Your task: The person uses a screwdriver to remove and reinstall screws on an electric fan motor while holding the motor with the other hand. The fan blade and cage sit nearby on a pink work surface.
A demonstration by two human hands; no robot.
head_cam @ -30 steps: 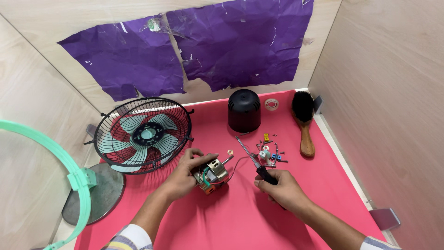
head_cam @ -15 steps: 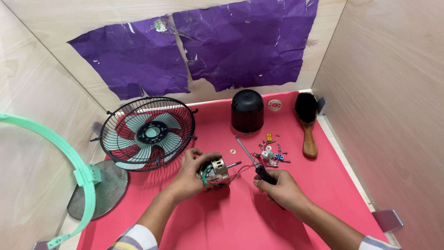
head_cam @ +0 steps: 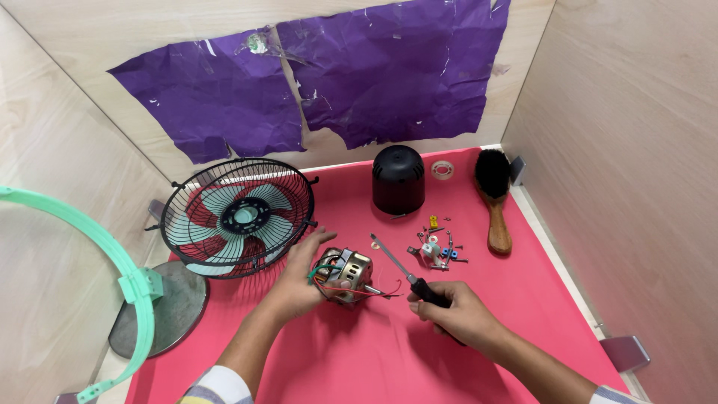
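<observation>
- left hand [head_cam: 295,280] clamped on fan motor [head_cam: 345,274], frame centre
- right hand [head_cam: 456,314] gripped screwdriver [head_cam: 407,275], just right of motor, tip pointing upper left

A pale wood-panelled booth with a red cloth-covered table [head_cam: 523,314], under even, soft light.

Light wood-grain panels close in the left side [head_cam: 52,194], the back [head_cam: 149,30] and the right side [head_cam: 628,150]. Two crumpled sheets of purple paper [head_cam: 336,82] are stuck side by side on the back panel, torn along their lower edges, with clear tape glinting near the top where they meet. Small grey metal brackets [head_cam: 627,352] sit at the foot of the right panel, by the table's right edge.
</observation>
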